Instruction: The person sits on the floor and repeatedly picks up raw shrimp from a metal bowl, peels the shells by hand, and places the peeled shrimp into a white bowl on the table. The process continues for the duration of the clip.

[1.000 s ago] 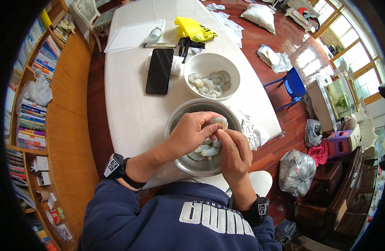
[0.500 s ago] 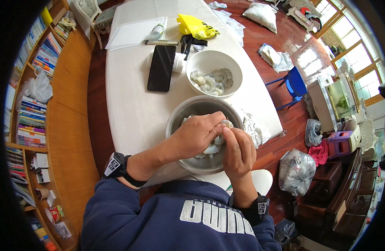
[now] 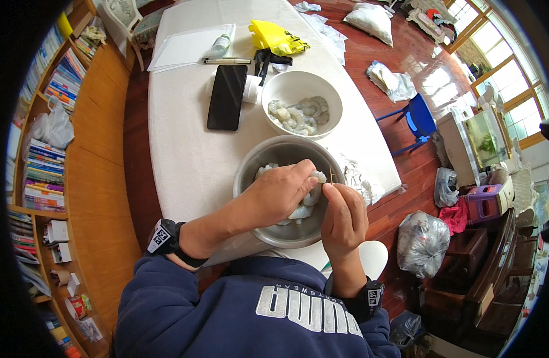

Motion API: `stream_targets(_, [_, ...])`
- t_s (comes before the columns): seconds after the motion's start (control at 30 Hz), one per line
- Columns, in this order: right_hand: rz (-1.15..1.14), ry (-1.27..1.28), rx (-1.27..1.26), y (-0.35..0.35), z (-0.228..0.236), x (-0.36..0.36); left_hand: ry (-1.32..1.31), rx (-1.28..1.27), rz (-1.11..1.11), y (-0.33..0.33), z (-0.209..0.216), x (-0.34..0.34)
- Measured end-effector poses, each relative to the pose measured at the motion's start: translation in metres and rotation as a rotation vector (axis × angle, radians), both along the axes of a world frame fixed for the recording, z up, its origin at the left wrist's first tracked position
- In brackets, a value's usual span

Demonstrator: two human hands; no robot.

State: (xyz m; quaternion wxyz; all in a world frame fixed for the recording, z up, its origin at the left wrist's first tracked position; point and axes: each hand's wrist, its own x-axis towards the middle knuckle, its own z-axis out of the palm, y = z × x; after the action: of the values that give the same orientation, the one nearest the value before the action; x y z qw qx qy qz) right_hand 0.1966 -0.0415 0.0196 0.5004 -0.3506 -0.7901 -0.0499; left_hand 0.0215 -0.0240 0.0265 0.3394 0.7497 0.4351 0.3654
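Over a grey metal bowl [image 3: 250, 161], my left hand [image 3: 280, 191] is closed on a pale peeled shrimp [image 3: 317, 176], whose end pokes out past the thumb. My right hand [image 3: 345, 215] pinches a thin toothpick [image 3: 331, 174] beside that shrimp, with its tip pointing up. More shrimp [image 3: 304, 210] lie in the metal bowl, partly hidden under my left hand. Just beyond stands a white bowl [image 3: 273, 98] with several peeled grey-white shrimp [image 3: 301, 116] in it.
On the white-covered table [image 3: 179, 137] lie a black phone [image 3: 227, 97] on a white roll, a pen [image 3: 226, 61], papers, a small bottle [image 3: 221, 45] and a yellow bag [image 3: 274, 37]. Crumpled white tissue [image 3: 361, 182] sits right of the bowls. A blue chair [image 3: 419, 118] stands at the right.
My right hand has drawn slightly away from the shrimp, and the toothpick now shows upright between its fingers. My left hand keeps its hold over the bowl.
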Motion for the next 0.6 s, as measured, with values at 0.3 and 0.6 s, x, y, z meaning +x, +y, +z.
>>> stream_targets(0.3, [0.103, -0.004, -0.012, -0.0067, -0.0005, 0.0026, -0.015, 0.083, 0.022, 0.0013, -0.0020, 0.0018])
stream_targets(0.6, [0.102, 0.042, -0.038, -0.0081, 0.0005, 0.0000, -0.047, 0.065, 0.014, 0.0010, -0.0025, 0.0020])
